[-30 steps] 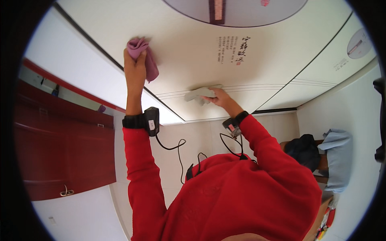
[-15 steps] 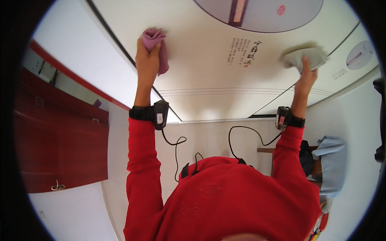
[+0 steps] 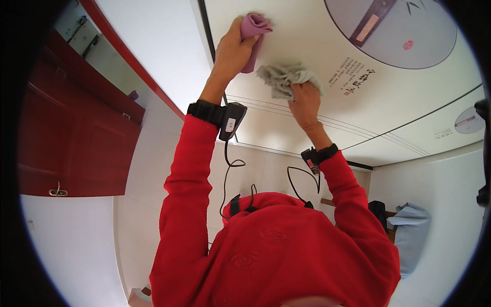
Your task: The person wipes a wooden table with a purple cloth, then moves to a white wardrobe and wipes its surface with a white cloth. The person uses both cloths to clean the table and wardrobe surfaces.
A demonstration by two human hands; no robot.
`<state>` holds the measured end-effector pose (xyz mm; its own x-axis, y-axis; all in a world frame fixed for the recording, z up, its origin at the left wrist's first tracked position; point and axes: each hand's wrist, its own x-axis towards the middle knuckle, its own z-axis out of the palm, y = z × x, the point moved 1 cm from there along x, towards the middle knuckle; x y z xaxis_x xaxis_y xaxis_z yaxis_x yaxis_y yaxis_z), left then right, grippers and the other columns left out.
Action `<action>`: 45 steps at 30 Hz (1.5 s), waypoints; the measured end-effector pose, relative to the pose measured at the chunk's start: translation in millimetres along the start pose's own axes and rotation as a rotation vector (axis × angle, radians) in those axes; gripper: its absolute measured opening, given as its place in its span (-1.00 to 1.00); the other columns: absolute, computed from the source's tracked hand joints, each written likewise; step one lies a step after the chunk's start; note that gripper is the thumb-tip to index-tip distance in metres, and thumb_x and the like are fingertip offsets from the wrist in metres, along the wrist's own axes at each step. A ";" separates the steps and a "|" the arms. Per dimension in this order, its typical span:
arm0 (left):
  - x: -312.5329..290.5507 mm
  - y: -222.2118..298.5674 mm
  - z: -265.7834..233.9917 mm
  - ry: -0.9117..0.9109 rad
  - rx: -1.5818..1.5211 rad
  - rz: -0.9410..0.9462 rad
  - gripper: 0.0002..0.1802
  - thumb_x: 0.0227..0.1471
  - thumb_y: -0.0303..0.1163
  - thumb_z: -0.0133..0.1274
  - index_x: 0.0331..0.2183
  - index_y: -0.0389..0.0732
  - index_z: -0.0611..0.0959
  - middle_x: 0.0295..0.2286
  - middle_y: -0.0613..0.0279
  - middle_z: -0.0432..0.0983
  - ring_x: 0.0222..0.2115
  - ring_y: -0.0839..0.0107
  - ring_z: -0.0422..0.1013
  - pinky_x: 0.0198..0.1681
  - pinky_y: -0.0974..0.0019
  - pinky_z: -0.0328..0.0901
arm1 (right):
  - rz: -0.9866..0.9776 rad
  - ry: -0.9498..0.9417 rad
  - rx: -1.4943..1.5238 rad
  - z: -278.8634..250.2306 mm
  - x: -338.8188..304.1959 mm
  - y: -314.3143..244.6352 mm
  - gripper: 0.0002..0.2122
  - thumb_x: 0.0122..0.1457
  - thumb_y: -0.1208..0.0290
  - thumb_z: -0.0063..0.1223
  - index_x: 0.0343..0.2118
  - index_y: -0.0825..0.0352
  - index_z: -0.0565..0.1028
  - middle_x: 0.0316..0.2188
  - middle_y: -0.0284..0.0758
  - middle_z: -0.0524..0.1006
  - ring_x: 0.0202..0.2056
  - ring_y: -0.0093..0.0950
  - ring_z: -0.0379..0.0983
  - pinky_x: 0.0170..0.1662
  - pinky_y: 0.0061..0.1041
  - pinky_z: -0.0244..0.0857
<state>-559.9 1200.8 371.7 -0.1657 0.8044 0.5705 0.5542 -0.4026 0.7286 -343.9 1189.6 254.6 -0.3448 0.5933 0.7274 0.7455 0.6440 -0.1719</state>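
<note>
A folded purple cloth [image 3: 252, 48] is gripped by my left hand [image 3: 233, 52] near the left edge of a cream-coloured panel [image 3: 302, 30]. My right hand [image 3: 305, 104] clutches a crumpled grey-green cloth [image 3: 286, 81] against the same panel, a little right of and below the purple one. The fingers of the right hand are partly hidden behind its cloth. Printed on the panel are a round grey picture [image 3: 396, 30], dark brush writing and thin horizontal lines. Both wrists wear black straps with small boxes and cables.
A dark red door [image 3: 76, 133] with a metal handle stands at the left, beside a red frame edge [image 3: 138, 61]. A light blue cloth [image 3: 411, 235] hangs over furniture at the right. Pale floor tiles [image 3: 255, 166] lie below the panel, and black cables [image 3: 225, 174] dangle near my body.
My right hand has swept left across the panel with the grey-green cloth, closer to my left hand. The view has shifted, so the panel and left hand appear further right and tilted.
</note>
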 end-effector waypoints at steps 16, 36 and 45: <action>-2.2 9.4 -4.3 -0.114 0.120 -0.068 -0.61 0.05 -0.29 0.02 -0.06 -0.11 0.39 -0.28 0.00 0.53 -0.25 0.06 0.46 -0.16 0.20 0.31 | 0.276 -0.308 0.178 138.6 -129.7 21.1 -0.76 -0.14 0.52 0.07 -0.32 0.32 0.50 -0.37 -0.13 0.52 -0.27 -0.19 0.46 -0.21 -0.31 0.37; -1.0 8.1 -0.7 -0.172 0.049 -0.034 -0.65 0.06 -0.37 0.01 -0.09 -0.16 0.39 -0.31 -0.04 0.53 -0.29 0.08 0.47 -0.19 0.21 0.31 | 1.728 -0.310 1.597 232.1 -120.4 8.4 -0.90 0.00 0.54 0.15 -0.43 0.32 0.45 -0.49 -0.38 0.41 -0.46 -0.48 0.38 -0.34 -0.38 0.42; -3.6 6.6 1.9 -0.106 0.058 -0.005 -0.68 0.01 -0.33 0.03 -0.16 -0.15 0.40 -0.35 -0.03 0.54 -0.30 -0.06 0.44 -0.24 0.09 0.31 | 1.531 -0.062 1.997 151.2 -25.3 -43.4 -0.84 0.07 0.57 0.08 -0.27 0.39 0.43 -0.36 -0.27 0.51 -0.33 -0.41 0.50 -0.34 -0.45 0.42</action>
<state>-554.2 1196.0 373.7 -0.0831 0.8491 0.5217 0.6007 -0.3750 0.7061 -453.8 1219.7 143.2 -0.3813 0.8304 -0.4062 -0.7180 -0.5428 -0.4357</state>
